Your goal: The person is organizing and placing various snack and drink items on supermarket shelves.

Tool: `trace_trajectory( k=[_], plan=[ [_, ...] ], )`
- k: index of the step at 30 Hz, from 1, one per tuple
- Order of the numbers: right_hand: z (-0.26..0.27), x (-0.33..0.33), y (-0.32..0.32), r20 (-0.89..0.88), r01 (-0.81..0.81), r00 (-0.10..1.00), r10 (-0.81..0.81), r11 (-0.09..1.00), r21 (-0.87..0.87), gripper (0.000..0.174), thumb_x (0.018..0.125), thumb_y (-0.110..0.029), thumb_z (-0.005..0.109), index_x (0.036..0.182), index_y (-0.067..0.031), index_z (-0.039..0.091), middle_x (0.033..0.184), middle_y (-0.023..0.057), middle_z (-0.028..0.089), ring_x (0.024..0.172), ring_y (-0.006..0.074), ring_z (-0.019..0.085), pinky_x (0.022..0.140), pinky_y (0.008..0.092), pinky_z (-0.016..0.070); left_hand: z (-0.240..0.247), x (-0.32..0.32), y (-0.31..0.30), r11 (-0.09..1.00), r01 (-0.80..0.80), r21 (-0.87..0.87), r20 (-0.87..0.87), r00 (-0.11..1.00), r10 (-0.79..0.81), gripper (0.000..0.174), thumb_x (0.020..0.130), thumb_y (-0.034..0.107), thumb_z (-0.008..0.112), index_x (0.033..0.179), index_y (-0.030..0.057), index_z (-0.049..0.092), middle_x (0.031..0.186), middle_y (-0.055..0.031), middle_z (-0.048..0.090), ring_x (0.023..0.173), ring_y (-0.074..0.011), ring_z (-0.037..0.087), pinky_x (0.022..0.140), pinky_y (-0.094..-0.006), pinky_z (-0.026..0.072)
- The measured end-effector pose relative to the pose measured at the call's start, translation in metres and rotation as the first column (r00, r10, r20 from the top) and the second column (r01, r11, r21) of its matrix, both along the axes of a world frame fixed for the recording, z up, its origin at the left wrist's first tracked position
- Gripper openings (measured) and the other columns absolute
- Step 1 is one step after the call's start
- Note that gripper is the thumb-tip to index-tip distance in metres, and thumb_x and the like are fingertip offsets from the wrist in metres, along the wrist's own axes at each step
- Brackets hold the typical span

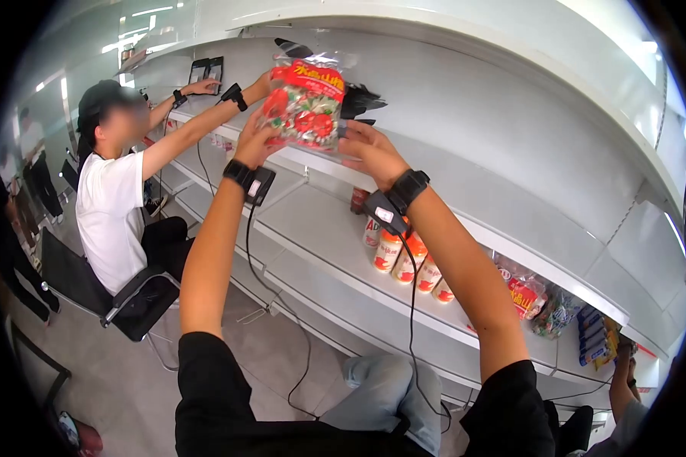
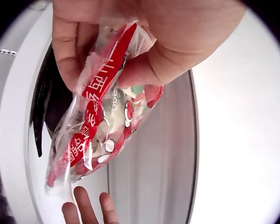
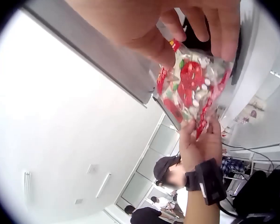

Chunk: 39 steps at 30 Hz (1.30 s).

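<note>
A clear plastic bag point(image 1: 305, 107) with red panels and white lettering is held up before the upper shelf. My left hand point(image 1: 256, 143) grips its left edge; in the left wrist view, thumb and fingers of the left hand point(image 2: 144, 42) pinch the crinkled plastic of the bag point(image 2: 102, 116). At its right side is my right hand point(image 1: 373, 152), fingers spread and extended. The right wrist view has the right hand point(image 3: 177, 28) over one end of the bag point(image 3: 191, 84); whether it touches is unclear. Black feather-like shapes point(image 1: 364, 100) show behind the bag.
Orange-capped bottles point(image 1: 389, 251) and packaged goods point(image 1: 522, 293) occupy the lower shelf point(image 1: 320, 228). At left, a seated person in a white shirt point(image 1: 114, 206) reaches along the upper shelf, one hand close to the bag. Cables point(image 1: 305, 335) hang from my wrists.
</note>
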State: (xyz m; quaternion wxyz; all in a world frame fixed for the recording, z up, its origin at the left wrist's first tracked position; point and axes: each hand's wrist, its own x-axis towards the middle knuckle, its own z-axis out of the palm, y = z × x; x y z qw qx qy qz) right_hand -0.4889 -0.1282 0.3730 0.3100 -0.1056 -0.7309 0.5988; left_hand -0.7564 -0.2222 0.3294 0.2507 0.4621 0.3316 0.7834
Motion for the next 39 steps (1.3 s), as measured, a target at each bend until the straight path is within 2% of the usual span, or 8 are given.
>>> trace_trajectory(
  k=[9,16,21,24,28,34,36,39],
  plan=[
    [0.077,-0.011,0.038,0.047,0.183,0.970,-0.240,0.839,0.512,0.057,0.088,-0.028,0.062,0.138,-0.0049,0.046,0.141,0.0126,0.047,0.115,0.0237,0.056,0.091,0.0346,0.0457,-0.033,0.023,-0.096,0.963,-0.049,0.266,0.163,0.987,0.005,0.066,0.081,0.003,0.054,0.142,0.0127,0.031,0.131,-0.0128,0.051,0.110,-0.0246,0.060,0.089,-0.0405,0.0520],
    [0.097,-0.133,0.072,0.162,-0.078,0.909,-0.384,0.225,0.971,0.054,0.083,-0.032,0.068,0.129,-0.0059,0.056,0.131,0.0153,0.055,0.115,0.0326,0.055,0.099,0.0370,0.0419,-0.059,0.051,-0.122,0.936,-0.185,0.300,0.245,0.963,0.112,0.066,0.082,0.000,0.052,0.143,0.0064,0.028,0.134,-0.0154,0.048,0.117,-0.0278,0.056,0.093,-0.0411,0.0503],
    [0.060,-0.175,0.088,0.421,-0.293,0.730,-0.539,0.309,0.905,0.093,0.068,-0.051,0.075,0.145,-0.0150,0.037,0.150,0.0222,0.028,0.138,0.0367,0.030,0.113,0.0399,0.0278,-0.060,0.049,-0.126,0.958,-0.173,0.228,0.233,0.965,0.119,0.069,0.082,0.002,0.053,0.145,0.0081,0.026,0.137,-0.0155,0.047,0.121,-0.0296,0.053,0.097,-0.0442,0.0469],
    [0.048,-0.188,0.109,0.569,-0.381,0.650,-0.503,0.432,0.817,0.094,0.070,-0.056,0.070,0.148,-0.0197,0.033,0.154,0.0238,0.017,0.141,0.0385,0.024,0.115,0.0408,0.0230,-0.061,0.049,-0.131,0.955,-0.199,0.219,0.252,0.957,0.142,0.071,0.081,0.002,0.053,0.146,0.0080,0.025,0.139,-0.0154,0.044,0.125,-0.0300,0.050,0.099,-0.0445,0.0450],
    [0.028,-0.195,0.122,0.488,-0.342,0.604,-0.630,0.348,0.873,0.089,0.072,-0.059,0.064,0.149,-0.0286,0.030,0.155,0.0219,0.016,0.141,0.0376,0.024,0.116,0.0425,0.0200,-0.061,0.053,-0.137,0.949,-0.236,0.206,0.247,0.952,0.183,0.073,0.080,0.003,0.054,0.147,0.0072,0.025,0.141,-0.0153,0.042,0.126,-0.0300,0.049,0.099,-0.0437,0.0449],
    [0.035,-0.186,0.107,0.427,-0.445,0.591,-0.684,0.165,0.880,0.067,0.076,-0.008,0.065,0.138,-0.0291,0.049,0.137,0.0204,0.047,0.126,0.0365,0.047,0.103,0.0419,0.0408,-0.058,0.055,-0.137,0.959,-0.249,0.134,0.204,0.954,0.219,0.067,0.082,0.004,0.053,0.144,0.0053,0.029,0.135,-0.0145,0.049,0.118,-0.0274,0.055,0.094,-0.0408,0.0488],
    [0.039,-0.170,0.092,0.414,-0.421,0.583,-0.699,0.176,0.890,0.057,0.081,-0.007,0.060,0.134,-0.0270,0.054,0.130,0.0171,0.056,0.119,0.0347,0.054,0.098,0.0415,0.0455,-0.051,0.049,-0.132,0.970,-0.225,0.097,0.200,0.959,0.202,0.065,0.082,0.006,0.053,0.143,0.0051,0.032,0.131,-0.0133,0.053,0.113,-0.0252,0.059,0.090,-0.0382,0.0511],
    [0.014,-0.160,0.108,0.190,-0.350,0.640,-0.744,-0.063,0.935,0.039,0.090,-0.010,0.048,0.123,-0.0248,0.063,0.115,0.0119,0.065,0.107,0.0307,0.063,0.088,0.0396,0.0513,-0.039,0.032,-0.118,0.984,-0.180,0.020,0.245,0.955,0.169,0.057,0.083,0.006,0.053,0.138,0.0062,0.038,0.119,-0.0108,0.060,0.097,-0.0203,0.064,0.079,-0.0327,0.0538]
  ],
)
